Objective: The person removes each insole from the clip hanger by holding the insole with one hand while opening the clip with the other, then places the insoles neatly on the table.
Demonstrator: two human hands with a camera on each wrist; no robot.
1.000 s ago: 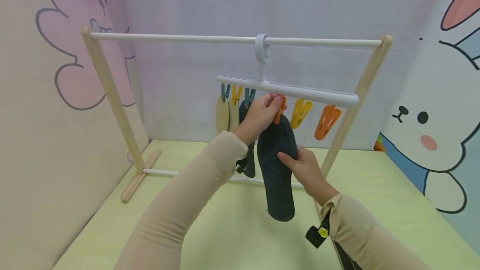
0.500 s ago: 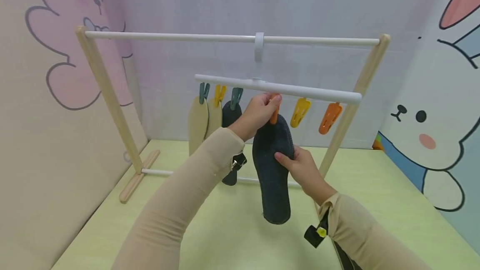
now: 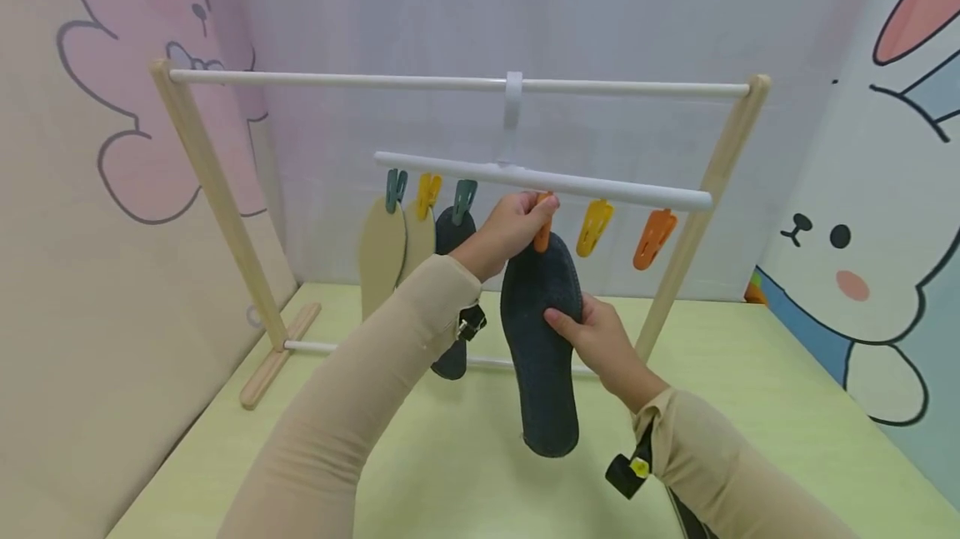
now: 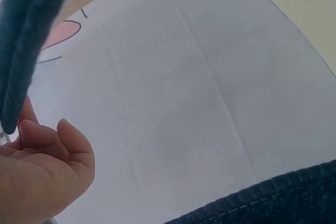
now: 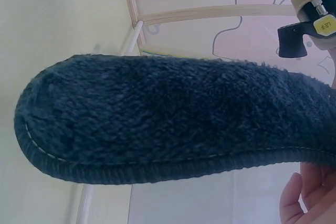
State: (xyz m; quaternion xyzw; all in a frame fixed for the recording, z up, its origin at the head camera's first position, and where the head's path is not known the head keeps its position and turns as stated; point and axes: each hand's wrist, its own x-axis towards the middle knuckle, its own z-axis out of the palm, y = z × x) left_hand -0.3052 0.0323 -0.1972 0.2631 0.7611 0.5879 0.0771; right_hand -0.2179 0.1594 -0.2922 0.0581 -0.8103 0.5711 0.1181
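Observation:
A dark blue, fleecy insole [image 3: 542,356] hangs upright below the white hanger bar [image 3: 600,184]. My left hand [image 3: 497,232] pinches an orange clothespin [image 3: 543,227] at the insole's top end. With the thumb on its near face, my right hand [image 3: 602,347] holds the insole by its right edge. The fleece side of the insole [image 5: 173,114] fills much of the right wrist view. To the left, a second dark insole [image 3: 454,229] hangs from a green clothespin [image 3: 464,201], partly hidden by my left arm.
Two beige insoles, the nearer-left insole [image 3: 382,247] among them, hang from green and yellow clothespins. A yellow clothespin [image 3: 594,228] and another orange clothespin [image 3: 655,239] hang at the right. The hanger's hook [image 3: 513,102] sits on the wooden rack's white top rod [image 3: 337,79].
The hanger's left end has swung left and nearer, carrying the hanging insoles left so more of them shows. Both hands and the held insole have shifted slightly left and down.

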